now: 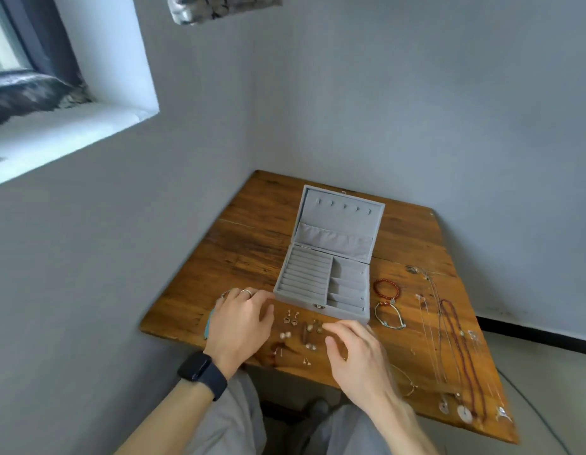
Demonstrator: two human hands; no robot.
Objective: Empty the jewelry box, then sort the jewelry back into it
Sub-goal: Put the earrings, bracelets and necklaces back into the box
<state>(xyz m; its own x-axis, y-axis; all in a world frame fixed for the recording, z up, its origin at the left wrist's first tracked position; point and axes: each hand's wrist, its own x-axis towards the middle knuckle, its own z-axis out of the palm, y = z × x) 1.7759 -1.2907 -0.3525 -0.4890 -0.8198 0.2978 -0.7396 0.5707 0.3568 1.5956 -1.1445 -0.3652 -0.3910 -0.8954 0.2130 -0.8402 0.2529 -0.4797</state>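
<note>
The jewelry box (318, 280) sits open and seemingly empty mid-tabletop (252, 251): emptying looks done, sorting is not yet begun. Earrings (298, 330) lie by the near edge, bracelets (387, 290) and necklaces (462, 356) toward the right. The left grip (239, 320) rests loose, holding nothing. The right grip (354, 353) curls over the earrings, and I cannot tell whether it holds one.

- A black smartwatch with a rounded rectangular dark face and a wide matte black strap (202, 372) is worn on the wrist of the left hand (240, 323).
- A plain silver band ring (246, 292) circles one finger of that hand.
- Both forearms, left and behind the right hand (357, 353), are uncovered down to the bottom edge of the view.
- Loose light grey fabric trousers (234, 418) cover both legs.
- The rounded toe of a dark grey shoe (318, 409) shows between the knees.
</note>
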